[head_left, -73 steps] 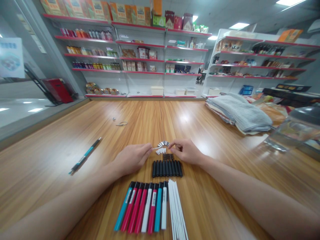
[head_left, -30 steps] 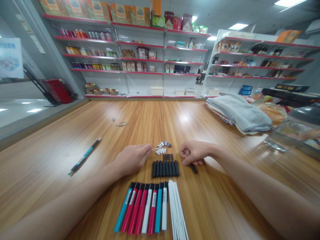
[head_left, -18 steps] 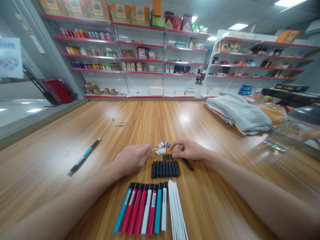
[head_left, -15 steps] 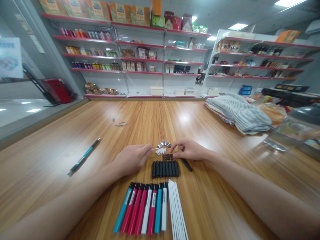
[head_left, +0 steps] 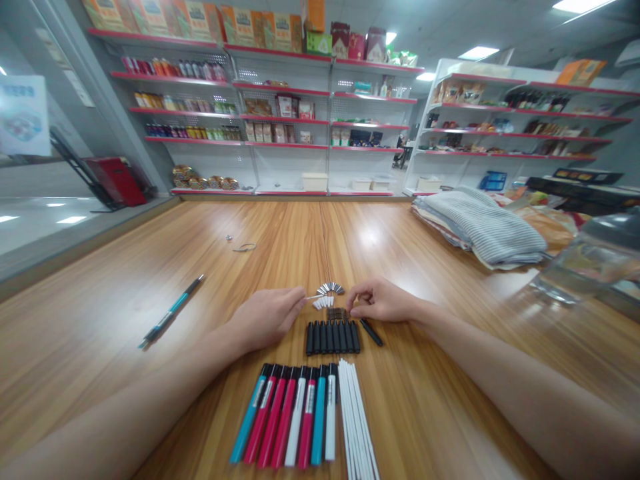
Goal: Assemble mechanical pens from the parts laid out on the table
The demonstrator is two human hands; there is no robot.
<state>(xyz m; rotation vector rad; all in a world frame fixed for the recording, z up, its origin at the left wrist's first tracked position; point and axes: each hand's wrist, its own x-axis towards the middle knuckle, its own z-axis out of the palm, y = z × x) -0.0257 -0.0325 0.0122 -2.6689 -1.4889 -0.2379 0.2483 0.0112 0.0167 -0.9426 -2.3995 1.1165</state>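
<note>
My left hand [head_left: 270, 317] is closed in a pinch on a thin white pen refill [head_left: 313, 297], whose end points right toward a fan of silver cone tips [head_left: 331, 288]. My right hand [head_left: 383, 300] has curled fingers, thumb and forefinger close together at the right end of a row of small dark springs [head_left: 337, 313]. Whatever lies between those fingertips is too small to make out. Small white pieces [head_left: 324, 303] lie between the tips and the springs. Nearer me are a row of black pen grips [head_left: 333, 337] and one loose black grip [head_left: 371, 332].
Pen barrels in blue, red and white [head_left: 285, 417] lie side by side at the front, beside several white refills [head_left: 357, 420]. An assembled blue pen [head_left: 173, 312] is at left. Folded cloth [head_left: 483, 227] and a clear water container [head_left: 583, 260] stand at right. Stocked shelves [head_left: 280, 120] are behind.
My right fingertips have drawn slightly right along the springs, thumb and forefinger closer together. My left hand still holds the refill in place. The whole view has shifted a little.
</note>
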